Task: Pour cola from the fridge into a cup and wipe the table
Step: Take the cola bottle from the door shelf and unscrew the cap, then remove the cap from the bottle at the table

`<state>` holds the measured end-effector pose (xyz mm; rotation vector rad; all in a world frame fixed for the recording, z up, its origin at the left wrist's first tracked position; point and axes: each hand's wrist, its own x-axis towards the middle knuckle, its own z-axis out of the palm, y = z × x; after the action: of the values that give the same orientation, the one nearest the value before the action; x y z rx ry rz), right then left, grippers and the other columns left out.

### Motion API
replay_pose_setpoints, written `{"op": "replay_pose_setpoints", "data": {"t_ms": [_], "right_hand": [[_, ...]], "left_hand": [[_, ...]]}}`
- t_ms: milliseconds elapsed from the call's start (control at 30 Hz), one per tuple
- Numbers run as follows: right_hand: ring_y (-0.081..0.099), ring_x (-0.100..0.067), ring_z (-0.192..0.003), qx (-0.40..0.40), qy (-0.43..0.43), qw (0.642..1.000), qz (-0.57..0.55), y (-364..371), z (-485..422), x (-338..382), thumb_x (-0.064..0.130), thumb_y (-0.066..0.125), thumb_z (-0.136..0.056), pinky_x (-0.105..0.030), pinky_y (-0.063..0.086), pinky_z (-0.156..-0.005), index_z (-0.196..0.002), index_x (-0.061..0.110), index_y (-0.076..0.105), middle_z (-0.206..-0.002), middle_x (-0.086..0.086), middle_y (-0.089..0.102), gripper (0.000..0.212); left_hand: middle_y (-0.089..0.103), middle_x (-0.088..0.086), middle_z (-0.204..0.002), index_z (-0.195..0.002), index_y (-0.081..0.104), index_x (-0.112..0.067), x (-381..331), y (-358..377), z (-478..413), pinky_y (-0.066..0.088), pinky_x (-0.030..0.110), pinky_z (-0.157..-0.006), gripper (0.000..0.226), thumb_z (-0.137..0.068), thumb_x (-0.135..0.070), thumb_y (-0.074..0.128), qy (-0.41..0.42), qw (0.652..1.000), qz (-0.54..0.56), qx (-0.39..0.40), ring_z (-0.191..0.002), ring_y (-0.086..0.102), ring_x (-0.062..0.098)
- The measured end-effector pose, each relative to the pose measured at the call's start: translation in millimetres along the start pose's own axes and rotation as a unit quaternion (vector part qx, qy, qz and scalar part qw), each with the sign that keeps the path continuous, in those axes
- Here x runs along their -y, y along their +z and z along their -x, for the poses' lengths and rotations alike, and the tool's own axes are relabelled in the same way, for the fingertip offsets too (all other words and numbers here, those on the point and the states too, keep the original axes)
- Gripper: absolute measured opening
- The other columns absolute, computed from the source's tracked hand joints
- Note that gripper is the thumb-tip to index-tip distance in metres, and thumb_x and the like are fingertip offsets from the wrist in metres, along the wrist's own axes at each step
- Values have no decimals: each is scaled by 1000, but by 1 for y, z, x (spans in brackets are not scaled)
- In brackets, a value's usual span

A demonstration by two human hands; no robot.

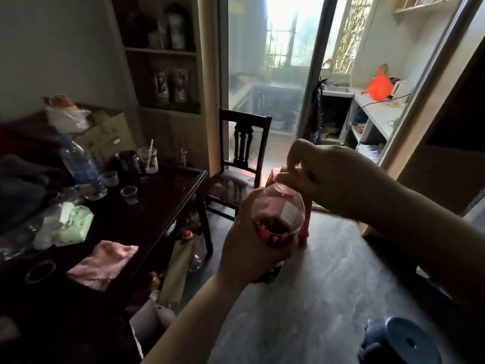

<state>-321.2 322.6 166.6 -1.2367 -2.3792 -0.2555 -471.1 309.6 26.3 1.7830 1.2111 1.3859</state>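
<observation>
Cola bottle [278, 214] near upright, neck slightly rightward

A dark wooden desk [162, 198] is standing on the left, crowded along its wall side. A pink cloth [102, 264] is lying crumpled near the front edge, and a green tissue pack [70, 227] is sitting just behind it. A big clear water bottle [81, 166] is standing further back, with a small clear cup [130, 194] standing apart to its right on bare wood. Toward the far end a small white cup [110, 178], a dark jug [128, 164] and a glass jar [148, 160] holding a white stick are standing close together. A cardboard box [105, 135] is sitting behind them.
</observation>
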Motion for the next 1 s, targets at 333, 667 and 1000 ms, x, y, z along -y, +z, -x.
{"op": "replay_pose_setpoints", "data": {"t_ms": [333, 667, 1000], "right_hand": [[37, -13, -46, -37, -53, 997, -35, 67, -76, 14, 48, 53, -84, -24, 25, -46, -73, 20, 40, -51, 9, 38, 32], [39, -8, -53, 46, -267, 958, -94, 122, -162, -26, 58, 38, -87, -14, 24, -46, -80, 23, 38, -61, 13, 45, 36], [46, -7, -46, 111, -279, 940, -160, 185, -218, -60, 58, 38, -85, -30, 40, -47, -77, 19, 43, -53, 7, 50, 40]], "left_hand": [[54, -19, -121, -131, 34, -44, 41, -43, -24, 51, 33, -87, 98, -52, -26, 90, -68, 994, -55, -68, -107, 57, 1], [49, -29, -120, -122, 27, -59, 76, -49, -70, 45, 15, -87, 97, -56, -23, 88, -120, 971, -116, -171, -113, 51, -2], [37, -21, -129, -138, 18, -42, 123, -20, -103, 30, 7, -90, 102, -57, -39, 81, -232, 917, -197, -258, -117, 39, -5]]}}
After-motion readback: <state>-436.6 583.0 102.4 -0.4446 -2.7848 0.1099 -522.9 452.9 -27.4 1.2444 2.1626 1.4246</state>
